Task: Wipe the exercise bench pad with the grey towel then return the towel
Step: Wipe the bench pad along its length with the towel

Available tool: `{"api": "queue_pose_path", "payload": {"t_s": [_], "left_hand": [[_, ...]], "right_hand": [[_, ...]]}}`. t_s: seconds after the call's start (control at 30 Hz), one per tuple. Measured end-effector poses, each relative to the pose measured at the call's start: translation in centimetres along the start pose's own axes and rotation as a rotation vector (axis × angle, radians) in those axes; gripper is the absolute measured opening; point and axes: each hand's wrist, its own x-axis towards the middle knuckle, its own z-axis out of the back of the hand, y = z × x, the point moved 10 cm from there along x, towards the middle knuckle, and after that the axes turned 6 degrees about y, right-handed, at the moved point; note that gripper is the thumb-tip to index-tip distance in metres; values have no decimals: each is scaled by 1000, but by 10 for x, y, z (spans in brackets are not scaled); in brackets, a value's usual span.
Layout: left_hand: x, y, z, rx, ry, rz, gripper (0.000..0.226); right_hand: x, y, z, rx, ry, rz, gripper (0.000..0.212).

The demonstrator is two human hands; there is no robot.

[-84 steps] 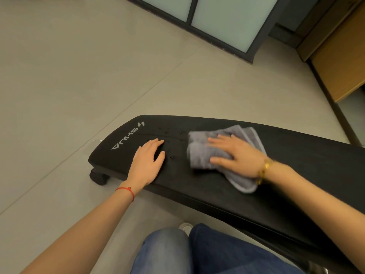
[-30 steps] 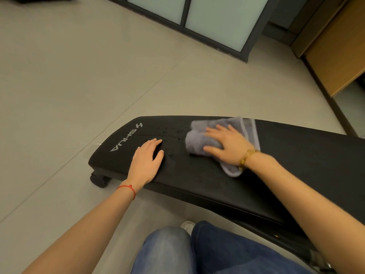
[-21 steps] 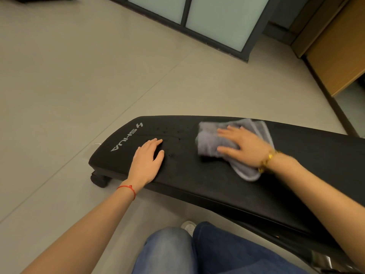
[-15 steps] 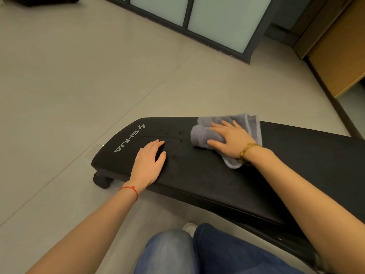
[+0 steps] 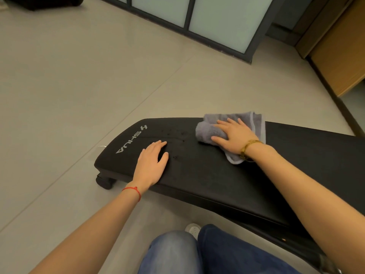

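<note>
Right hand: the right hand point(image 5: 235, 136) lies palm-down on the grey towel point(image 5: 233, 133), fingers spread and nearly flat, pinning the cloth rather than clutching it; a flat press spreads the load, which suits wiping
Grey towel: bunched into a thick roll ahead of the fingertips, with a loose flap trailing back under the wrist and a pale hem showing past the knuckles; it sits on the far edge of the bench pad point(image 5: 217, 175)
Left hand: the left hand point(image 5: 152, 165) rests open and flat on the bare pad, well to the left of the towel, nearer the printed logo point(image 5: 131, 139); it holds nothing and looks placed to brace the body and steady the bench
Droplets: small dark specks point(image 5: 177, 135) dot the pad between the two hands, just left of the towel's rolled edge; likely what is left to wipe
Stage: wiping seems under way; the return of the towel is not yet done
Risk: the loose flap may fold under and skip a patch; where the towel belongs is out of view
</note>
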Motion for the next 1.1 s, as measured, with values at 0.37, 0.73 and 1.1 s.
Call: {"api": "queue_pose_path", "payload": {"t_s": [0.37,0.73,1.1], "left_hand": [[1,1,-2,6,-2,-7,47],[3,1,3,-36,-50,-23,45],[7,9,6,-18,24,-32,45]], "right_hand": [[-57,14,11,109,-72,226,93],[-68,84,-14,89,-5,381,68],[54,29,-9,-22,43,44,59]]}}
